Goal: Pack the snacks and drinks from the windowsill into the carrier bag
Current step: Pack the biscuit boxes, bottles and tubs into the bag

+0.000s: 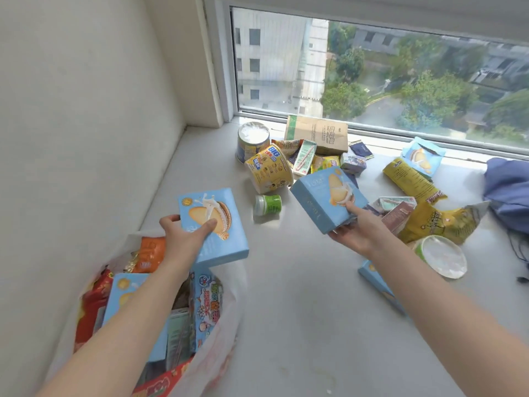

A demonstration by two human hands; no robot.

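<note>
Blue biscuit box [220, 213] gripped in L hand [183, 239] over bag [229, 325]; R hand [357, 233] grips second box [323, 196].

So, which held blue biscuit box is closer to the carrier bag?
The box in the left hand, just above the carrier bag; the right hand holds the other box over the windowsill.

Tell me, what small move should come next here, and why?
Probably lower the light-blue cardboard biscuit box in the left hand into the white plastic carrier bag: it hovers at the bag's open mouth, while the right hand holds a matching box farther off.
</note>
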